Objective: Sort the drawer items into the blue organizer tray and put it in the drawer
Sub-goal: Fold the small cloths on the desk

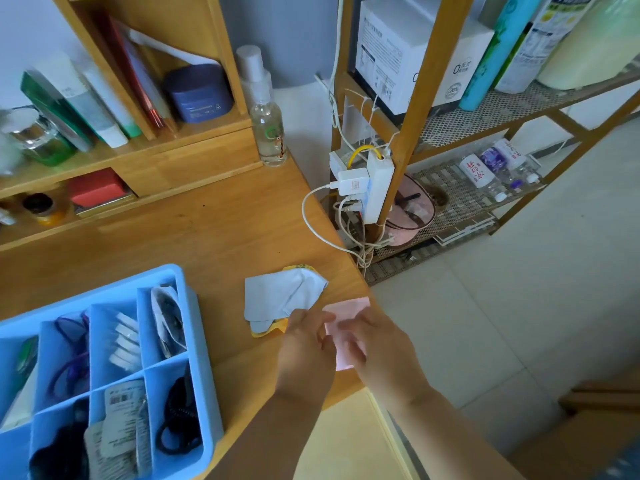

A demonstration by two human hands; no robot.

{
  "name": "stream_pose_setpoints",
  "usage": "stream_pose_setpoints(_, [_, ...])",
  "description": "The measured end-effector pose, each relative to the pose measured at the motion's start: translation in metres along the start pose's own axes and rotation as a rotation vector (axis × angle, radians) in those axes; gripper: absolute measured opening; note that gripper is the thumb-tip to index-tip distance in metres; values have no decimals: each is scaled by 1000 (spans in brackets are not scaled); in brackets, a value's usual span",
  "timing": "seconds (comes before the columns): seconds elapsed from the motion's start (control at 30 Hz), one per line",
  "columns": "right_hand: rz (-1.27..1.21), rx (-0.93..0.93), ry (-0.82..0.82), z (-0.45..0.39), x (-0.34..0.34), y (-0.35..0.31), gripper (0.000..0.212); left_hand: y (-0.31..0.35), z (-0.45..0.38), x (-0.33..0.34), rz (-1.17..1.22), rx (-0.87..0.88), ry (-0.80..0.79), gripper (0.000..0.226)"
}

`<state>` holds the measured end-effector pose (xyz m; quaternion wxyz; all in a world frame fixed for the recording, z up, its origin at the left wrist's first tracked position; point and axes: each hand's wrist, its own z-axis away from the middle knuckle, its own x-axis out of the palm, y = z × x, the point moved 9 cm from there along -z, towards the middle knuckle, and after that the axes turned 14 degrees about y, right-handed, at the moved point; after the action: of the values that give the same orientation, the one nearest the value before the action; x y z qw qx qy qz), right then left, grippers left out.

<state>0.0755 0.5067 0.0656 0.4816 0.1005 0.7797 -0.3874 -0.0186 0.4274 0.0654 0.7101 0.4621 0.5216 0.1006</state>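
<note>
The blue organizer tray [194, 327] sits on the wooden desk at the lower left, its compartments holding hair ties, small packets, white clips and purple cords. Near the desk's right edge both my hands hold a pink cloth [346, 310]. My left hand [304, 344] pinches its left side and my right hand [370, 341] grips its right side, covering much of it. A grey cloth [277, 296] lies just behind my hands, on top of a yellow cloth [273, 329] that shows only at its edges.
A wooden shelf unit [194, 157] with bottles, a dark jar and a red box lines the desk's back. A clear bottle [268, 133] stands at its right end. Beside the desk hang a white power strip [377, 185] and cables, with a wooden rack behind.
</note>
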Motion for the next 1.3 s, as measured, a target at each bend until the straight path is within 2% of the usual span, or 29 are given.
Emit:
stream_pose_setpoints(0.13, [17,14,-128,6,14,-3,50,6,-10,-33,11,16,134,31])
stream_pose_setpoints(0.27, [37,13,-161,2,20,-5,57,-15,-33,-64,-106,-73,184,28])
stream_pose_setpoints(0.33, [66,4,-179,2,22,-5,59,-28,-44,-71,-170,-119,157,27])
stream_pose_setpoints(0.5, [21,24,-206,0,20,-6,56,-43,-61,-54,-399,-56,-56,28])
stream_pose_setpoints(0.63, [-120,187,-56,-5,-8,-9,38,-42,-64,-50,-501,-5,-93,21])
stream_pose_setpoints(0.83, [-320,336,6,-12,-9,-13,22,-23,-66,-73,-335,21,28,20])
stream_pose_setpoints(0.97, [-405,263,31,-27,-18,-42,33,2,-60,-92,-222,98,16,14])
stream_pose_setpoints(1.03, [-417,186,4,-32,-19,-62,49,16,-56,-98,-186,158,-47,13])
stream_pose_setpoints(1.1, [-425,193,-22,-36,-17,-71,52,25,-52,-99,-214,228,-130,19])
stream_pose_setpoints(1.13, [-432,248,-16,-37,-15,-69,46,27,-51,-100,-240,248,-160,20])
stream_pose_setpoints(1.2, [-481,497,-22,-37,-9,-51,32,27,-50,-104,-259,251,-183,20])
stream_pose_setpoints(1.27, [-512,755,-97,-29,5,-31,18,28,-50,-110,-207,230,-178,19])
stream_pose_setpoints(1.3, [-529,812,-143,-27,10,-26,18,30,-49,-114,-171,220,-167,20])
